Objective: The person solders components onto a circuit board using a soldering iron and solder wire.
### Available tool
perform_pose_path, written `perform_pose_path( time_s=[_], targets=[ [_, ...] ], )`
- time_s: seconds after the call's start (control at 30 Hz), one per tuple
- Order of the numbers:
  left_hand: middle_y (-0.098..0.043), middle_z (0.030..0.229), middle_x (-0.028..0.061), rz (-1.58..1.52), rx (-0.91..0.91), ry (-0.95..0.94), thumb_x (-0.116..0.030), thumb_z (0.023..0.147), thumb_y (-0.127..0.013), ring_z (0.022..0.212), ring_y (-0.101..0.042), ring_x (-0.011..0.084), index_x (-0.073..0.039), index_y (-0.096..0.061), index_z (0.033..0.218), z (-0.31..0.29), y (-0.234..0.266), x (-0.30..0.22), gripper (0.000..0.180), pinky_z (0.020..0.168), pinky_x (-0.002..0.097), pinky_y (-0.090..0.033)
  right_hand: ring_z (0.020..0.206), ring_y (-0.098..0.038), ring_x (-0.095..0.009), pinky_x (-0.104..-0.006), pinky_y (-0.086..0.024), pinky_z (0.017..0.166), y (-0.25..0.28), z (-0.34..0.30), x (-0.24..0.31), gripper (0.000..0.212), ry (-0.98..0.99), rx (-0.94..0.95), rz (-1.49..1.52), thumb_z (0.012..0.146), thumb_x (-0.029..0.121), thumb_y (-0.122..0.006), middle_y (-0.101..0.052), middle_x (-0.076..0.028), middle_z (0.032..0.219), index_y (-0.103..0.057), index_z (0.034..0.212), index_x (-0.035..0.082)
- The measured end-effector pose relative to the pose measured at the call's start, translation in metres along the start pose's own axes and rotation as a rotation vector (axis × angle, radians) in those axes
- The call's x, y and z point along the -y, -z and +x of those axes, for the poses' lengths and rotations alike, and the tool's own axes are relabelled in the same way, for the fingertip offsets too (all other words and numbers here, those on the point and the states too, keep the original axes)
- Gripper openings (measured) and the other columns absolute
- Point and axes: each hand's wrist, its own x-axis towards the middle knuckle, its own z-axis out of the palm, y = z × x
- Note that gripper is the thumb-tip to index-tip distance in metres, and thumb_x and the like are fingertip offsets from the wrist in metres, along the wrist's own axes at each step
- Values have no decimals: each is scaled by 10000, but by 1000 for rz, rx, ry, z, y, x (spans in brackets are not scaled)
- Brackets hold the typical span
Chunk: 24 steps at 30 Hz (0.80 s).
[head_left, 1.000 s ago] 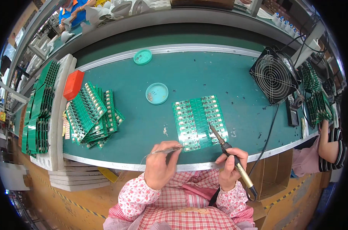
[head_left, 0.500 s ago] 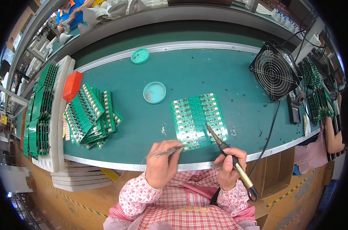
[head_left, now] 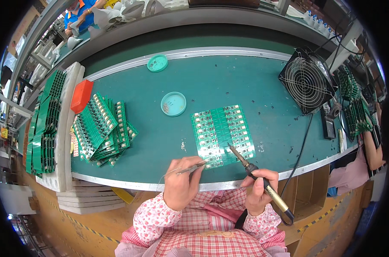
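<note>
A green circuit board panel (head_left: pixel 220 124) with rows of small parts lies on the green bench top in front of me. My left hand (head_left: pixel 181 182) is closed on a pair of metal tweezers (head_left: pixel 190 168), their tips at the panel's near left corner. A thin wire loops out on the left side of that hand. My right hand (head_left: pixel 260 188) grips a soldering iron (head_left: pixel 271 194) with a black and gold handle. Its tip points up and left, over the lower middle of the panel; whether it touches, I cannot tell.
Circuit boards (head_left: pixel 102 128) lie piled at left, beside a red box (head_left: pixel 81 97) and a white foam rack (head_left: pixel 70 128) of upright boards. Two round turquoise dishes (head_left: pixel 173 104) sit behind the panel. A black fan (head_left: pixel 306 81) stands right; the iron's cable (head_left: pixel 300 156) runs near it.
The soldering iron and my right hand have shifted slightly down and to the right; its tip now sits a little lower over the panel. My left hand stays almost in place.
</note>
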Motion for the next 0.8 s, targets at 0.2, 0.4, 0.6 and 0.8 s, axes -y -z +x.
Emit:
perform_pose_path(
  time_s=[0.2,0.4,0.6,0.8],
  targets=[
    [-707,996,111,10,-1,-2,42,829,-704,847,-657,298,-31,-647,1016,-1,0,1,209,754,367,-512,540,-635,-162,-288,-500,523,2,-8,8,324,90,30,126,1000,321,-564,-625,-91,644,-529,1032,1],
    [-706,997,110,3,-5,-13,37,830,-707,843,-658,297,-31,-641,1025,-1,0,2,216,746,368,-512,580,-662,-182,-333,-548,590,0,-8,11,326,122,42,160,1007,356,-552,-641,-103,648,-528,1064,35],
    [-706,995,106,3,-10,-17,36,831,-707,846,-658,294,-36,-639,1031,-1,0,2,222,746,366,-510,616,-678,-193,-353,-563,627,2,-6,14,330,95,93,165,1012,369,-547,-656,-113,670,-522,1080,47],
    [-708,996,105,9,-5,-13,36,830,-708,855,-659,294,-41,-641,1030,-1,0,2,224,749,366,-511,611,-674,-192,-350,-561,632,1,-6,14,339,101,81,169,1010,372,-554,-658,-115,665,-517,1080,42]
  ],
)
